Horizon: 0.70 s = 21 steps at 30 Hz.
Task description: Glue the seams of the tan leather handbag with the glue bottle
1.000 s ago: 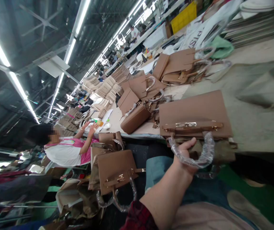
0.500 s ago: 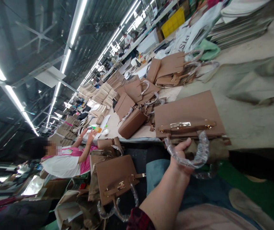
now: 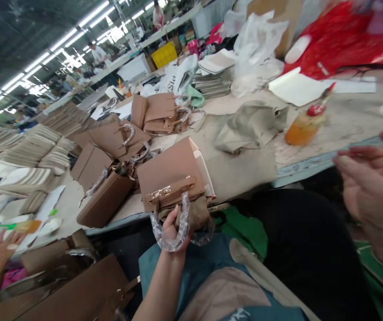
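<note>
A brown handbag (image 3: pixel 167 174) with gold hardware lies at the table's front edge, its handle (image 3: pixel 171 240) wrapped in clear plastic. My left hand (image 3: pixel 173 227) reaches through the handle loop and grips the bag at its opening, where tan cloth bulges out; part of the fingers is hidden. At the far right, my right hand (image 3: pixel 372 183) is raised beside the table edge, fingers stretched and holding nothing. The closest thing to it is a bottle of orange liquid (image 3: pixel 301 129) with a red top. Crumpled olive cloth (image 3: pixel 251 127) lies between the bag and the bottle.
Several more brown bags (image 3: pixel 107 196) crowd the table on the left, before stacked panels (image 3: pixel 34 147). A co-worker's hand (image 3: pixel 0 249) is at the left edge. Behind are a white plastic bag (image 3: pixel 258 49), a red plastic bag (image 3: pixel 345 40) and glasses (image 3: pixel 367 69).
The view has swung to the right, bringing the orange bottle and my right hand into sight. My left hand still grips the same handbag, whose side now gapes a little.
</note>
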Each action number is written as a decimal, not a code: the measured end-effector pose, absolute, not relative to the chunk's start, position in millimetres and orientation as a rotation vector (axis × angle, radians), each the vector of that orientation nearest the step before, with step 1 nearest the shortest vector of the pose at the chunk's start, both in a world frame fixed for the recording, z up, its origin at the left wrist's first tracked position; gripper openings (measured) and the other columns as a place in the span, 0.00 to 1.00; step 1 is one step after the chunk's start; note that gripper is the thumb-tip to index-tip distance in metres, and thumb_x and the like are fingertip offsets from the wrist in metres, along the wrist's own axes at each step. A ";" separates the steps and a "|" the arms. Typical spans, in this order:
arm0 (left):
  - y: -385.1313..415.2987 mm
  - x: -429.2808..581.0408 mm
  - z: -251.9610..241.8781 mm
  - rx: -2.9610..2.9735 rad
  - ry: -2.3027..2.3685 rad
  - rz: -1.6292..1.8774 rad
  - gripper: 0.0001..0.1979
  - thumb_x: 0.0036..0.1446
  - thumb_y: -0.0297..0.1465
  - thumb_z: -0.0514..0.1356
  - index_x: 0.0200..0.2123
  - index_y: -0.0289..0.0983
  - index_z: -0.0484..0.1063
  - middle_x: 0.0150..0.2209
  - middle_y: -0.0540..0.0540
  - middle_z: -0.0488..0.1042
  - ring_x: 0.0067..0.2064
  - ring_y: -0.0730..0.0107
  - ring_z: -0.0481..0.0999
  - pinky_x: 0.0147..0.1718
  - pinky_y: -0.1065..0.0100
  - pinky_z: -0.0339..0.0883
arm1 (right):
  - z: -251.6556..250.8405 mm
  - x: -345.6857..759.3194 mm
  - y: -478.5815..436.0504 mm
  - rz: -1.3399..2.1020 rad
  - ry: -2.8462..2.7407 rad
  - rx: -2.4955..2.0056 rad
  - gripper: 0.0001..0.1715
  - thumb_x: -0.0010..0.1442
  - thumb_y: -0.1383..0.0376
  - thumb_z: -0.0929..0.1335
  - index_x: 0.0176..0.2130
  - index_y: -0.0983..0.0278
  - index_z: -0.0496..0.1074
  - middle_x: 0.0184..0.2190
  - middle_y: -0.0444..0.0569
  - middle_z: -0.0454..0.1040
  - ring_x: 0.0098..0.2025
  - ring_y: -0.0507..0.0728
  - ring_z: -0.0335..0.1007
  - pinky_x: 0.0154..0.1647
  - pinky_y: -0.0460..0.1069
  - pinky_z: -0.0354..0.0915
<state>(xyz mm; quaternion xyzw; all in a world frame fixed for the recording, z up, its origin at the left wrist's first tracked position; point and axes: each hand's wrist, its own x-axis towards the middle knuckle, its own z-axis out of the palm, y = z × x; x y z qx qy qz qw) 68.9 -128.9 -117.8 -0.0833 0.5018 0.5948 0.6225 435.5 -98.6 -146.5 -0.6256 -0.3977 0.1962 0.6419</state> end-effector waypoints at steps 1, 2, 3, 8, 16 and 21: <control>-129.6 67.9 -117.5 -0.184 1.164 1.352 0.16 0.65 0.26 0.48 0.38 0.33 0.76 0.27 0.46 0.79 0.29 0.67 0.80 0.42 0.64 0.77 | -153.3 443.6 -88.3 0.478 -0.967 -1.368 0.65 0.36 0.38 0.79 0.65 0.50 0.55 0.55 0.57 0.65 0.57 0.64 0.66 0.60 0.61 0.62; -130.3 66.7 -117.8 -0.175 1.181 1.344 0.17 0.66 0.26 0.47 0.37 0.34 0.76 0.27 0.47 0.79 0.29 0.68 0.80 0.42 0.65 0.77 | -162.0 451.4 -76.5 0.490 -1.015 -1.380 0.70 0.34 0.39 0.80 0.66 0.52 0.51 0.58 0.59 0.62 0.59 0.64 0.64 0.61 0.59 0.61; -131.0 65.3 -118.7 -0.163 1.197 1.343 0.17 0.66 0.27 0.47 0.36 0.34 0.76 0.27 0.48 0.79 0.29 0.69 0.80 0.42 0.65 0.77 | -171.7 458.6 -64.2 0.484 -1.053 -1.442 0.73 0.35 0.40 0.80 0.68 0.54 0.47 0.60 0.62 0.59 0.61 0.63 0.61 0.62 0.58 0.60; -134.1 56.6 -132.0 -0.078 1.249 1.364 0.13 0.58 0.23 0.51 0.34 0.37 0.76 0.28 0.47 0.80 0.29 0.66 0.81 0.41 0.61 0.78 | -198.5 474.2 -15.2 0.350 -1.267 -1.837 0.77 0.42 0.61 0.82 0.71 0.70 0.34 0.65 0.70 0.51 0.66 0.63 0.55 0.61 0.54 0.60; -142.4 43.7 -156.6 -0.053 1.328 1.382 0.10 0.46 0.22 0.54 0.28 0.35 0.75 0.25 0.46 0.79 0.26 0.67 0.79 0.33 0.68 0.78 | -176.0 456.9 17.9 0.334 -1.254 -2.094 0.70 0.50 0.58 0.79 0.71 0.72 0.36 0.62 0.70 0.58 0.63 0.70 0.58 0.61 0.60 0.57; -140.2 40.7 -155.8 -0.033 1.312 1.202 0.08 0.42 0.21 0.58 0.25 0.33 0.77 0.25 0.44 0.79 0.26 0.63 0.80 0.42 0.61 0.78 | -172.5 457.2 20.4 0.302 -1.254 -2.033 0.56 0.54 0.57 0.77 0.68 0.70 0.48 0.58 0.65 0.64 0.60 0.65 0.62 0.58 0.57 0.59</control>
